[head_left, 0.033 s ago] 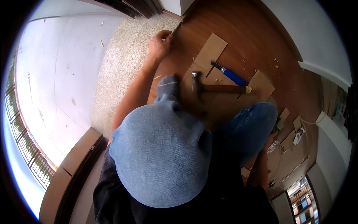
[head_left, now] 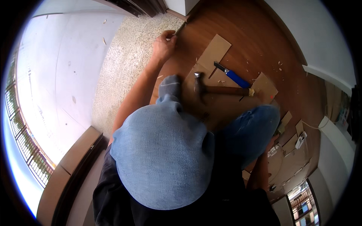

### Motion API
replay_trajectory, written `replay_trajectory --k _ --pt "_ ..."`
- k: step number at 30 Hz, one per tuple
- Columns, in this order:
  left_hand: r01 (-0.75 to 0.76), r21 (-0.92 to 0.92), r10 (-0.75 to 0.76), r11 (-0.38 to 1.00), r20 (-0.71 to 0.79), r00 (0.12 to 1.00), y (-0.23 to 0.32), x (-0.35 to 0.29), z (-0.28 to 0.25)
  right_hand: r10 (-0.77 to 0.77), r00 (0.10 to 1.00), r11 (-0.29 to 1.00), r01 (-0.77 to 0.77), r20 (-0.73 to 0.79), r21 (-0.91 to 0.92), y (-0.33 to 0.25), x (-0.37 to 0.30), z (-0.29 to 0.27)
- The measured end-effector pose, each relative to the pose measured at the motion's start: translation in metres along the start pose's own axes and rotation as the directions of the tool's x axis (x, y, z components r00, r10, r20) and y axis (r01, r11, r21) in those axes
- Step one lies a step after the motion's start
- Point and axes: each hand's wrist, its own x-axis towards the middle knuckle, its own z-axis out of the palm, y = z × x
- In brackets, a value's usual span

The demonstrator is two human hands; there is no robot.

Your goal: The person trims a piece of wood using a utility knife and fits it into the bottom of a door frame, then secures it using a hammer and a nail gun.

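My left hand [head_left: 164, 44] reaches forward to where the wooden floor [head_left: 241, 45] meets the speckled stone sill [head_left: 130, 49]. Its fingers are pinched together at a thin dark strip along that edge; what they hold, if anything, is too small to make out. My right hand [head_left: 272, 144] is low at the right beside my bent knee, its fingers mostly hidden. Between my legs a claw hammer [head_left: 226, 90] with a wooden handle lies on a cardboard sheet [head_left: 215, 107]. Just beyond it rests a blue utility knife [head_left: 235, 78], its dark blade end pointing up and left.
Wood shavings [head_left: 279, 64] are scattered over the floor. At the right lie cardboard pieces [head_left: 291, 145], a white object [head_left: 301, 139] and a thin cord. A white wall [head_left: 316, 30] bounds the right side; a pale corner post [head_left: 177, 6] stands ahead. My grey-socked foot [head_left: 169, 87] is near the sill.
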Motion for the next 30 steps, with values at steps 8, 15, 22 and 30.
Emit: replay_trajectory --k 8,15,22,30 --pt "-0.239 0.259 0.248 0.936 -0.001 0.969 0.046 0.022 0.013 0.208 0.974 0.96 -0.22 0.083 0.173 0.019 -0.006 0.012" --pt "-0.446 0.519 0.54 0.729 -0.035 0.841 0.02 0.028 0.008 -0.036 0.999 0.992 0.037 -0.004 0.119 -0.064 0.0 -0.042" --pt "-0.26 0.139 0.261 0.956 0.015 0.965 0.007 -0.01 0.055 -0.556 0.831 0.811 0.55 -0.03 0.201 -0.192 -0.059 -0.057" --pt "-0.272 0.72 0.135 0.639 0.243 0.961 0.039 0.018 0.029 -0.648 0.758 0.761 0.649 0.07 0.011 -0.227 -0.064 -0.033"
